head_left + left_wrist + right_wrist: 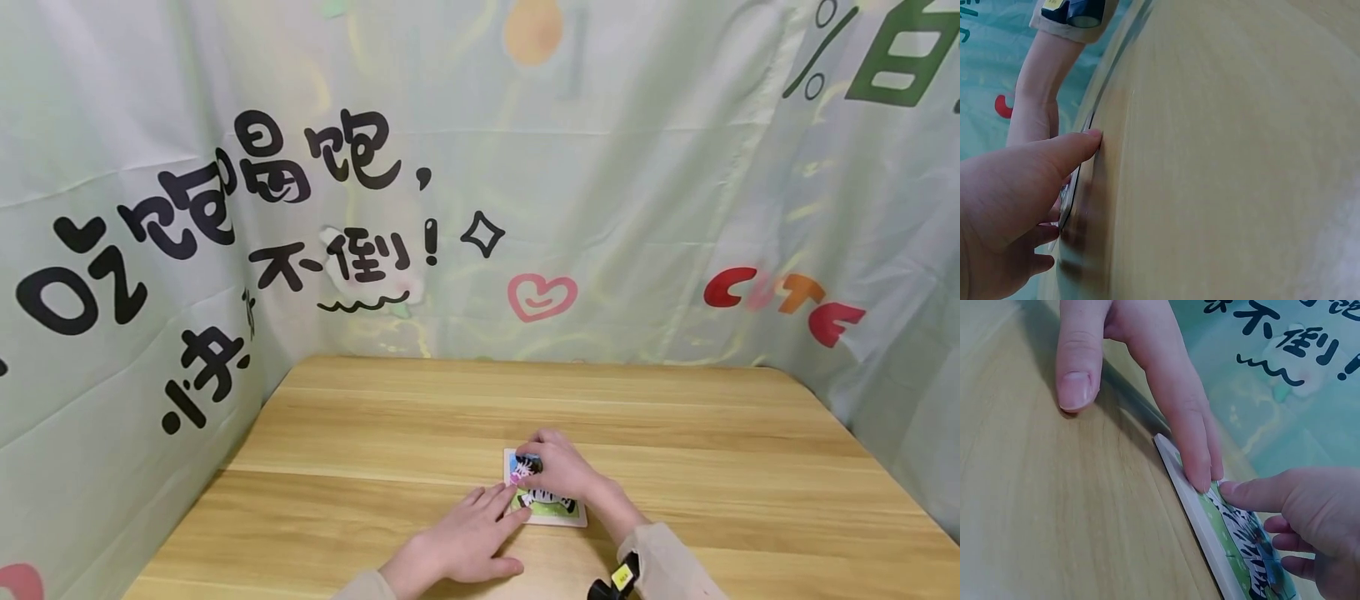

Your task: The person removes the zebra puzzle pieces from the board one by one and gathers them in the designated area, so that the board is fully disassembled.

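Note:
A small zebra jigsaw puzzle [558, 512] in a white-edged tray lies flat on the wooden table. Seams between its pieces show in the right wrist view. My left hand [474, 533] reaches in from the near left, its straight fingertips touching the puzzle's near-left part and its thumb spread toward me. Over the upper part is my right hand [562, 468], which covers some of the picture. In the right wrist view, the right thumb [1254, 492] presses on the zebra picture beside the left fingertips, while the other right fingers bend loosely at the far side.
The wooden table [360, 433] stretches out around the puzzle. A pale printed curtain [615, 208] hangs behind it and along both sides. A black wrist camera [617, 582] sits at the right sleeve.

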### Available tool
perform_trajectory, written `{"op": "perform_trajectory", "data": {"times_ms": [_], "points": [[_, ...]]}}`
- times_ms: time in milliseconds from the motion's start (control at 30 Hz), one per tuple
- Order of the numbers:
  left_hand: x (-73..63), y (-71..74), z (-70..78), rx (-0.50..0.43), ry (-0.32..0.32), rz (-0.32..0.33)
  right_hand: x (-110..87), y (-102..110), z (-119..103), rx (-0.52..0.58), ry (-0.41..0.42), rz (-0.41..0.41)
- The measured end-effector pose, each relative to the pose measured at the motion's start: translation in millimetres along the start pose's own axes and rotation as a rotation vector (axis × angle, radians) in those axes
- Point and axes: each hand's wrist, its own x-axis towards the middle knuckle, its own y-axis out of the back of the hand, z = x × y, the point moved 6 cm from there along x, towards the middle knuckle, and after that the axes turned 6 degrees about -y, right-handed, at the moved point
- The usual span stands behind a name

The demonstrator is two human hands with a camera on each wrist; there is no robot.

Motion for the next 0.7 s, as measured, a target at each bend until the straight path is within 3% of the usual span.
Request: {"op": "perform_trajectory", "data": {"times_ms": [500, 700], "points": [[0.0, 4.7, 0.6, 0.023, 0.012, 0.006, 10.7, -3.7, -1.5, 0.066, -0.061, -0.127], [1.5, 3.3, 0.8, 0.036, 0.015, 0.007, 12.7, -3.9, -1.6, 0.118, -0.065, -0.120]]}}
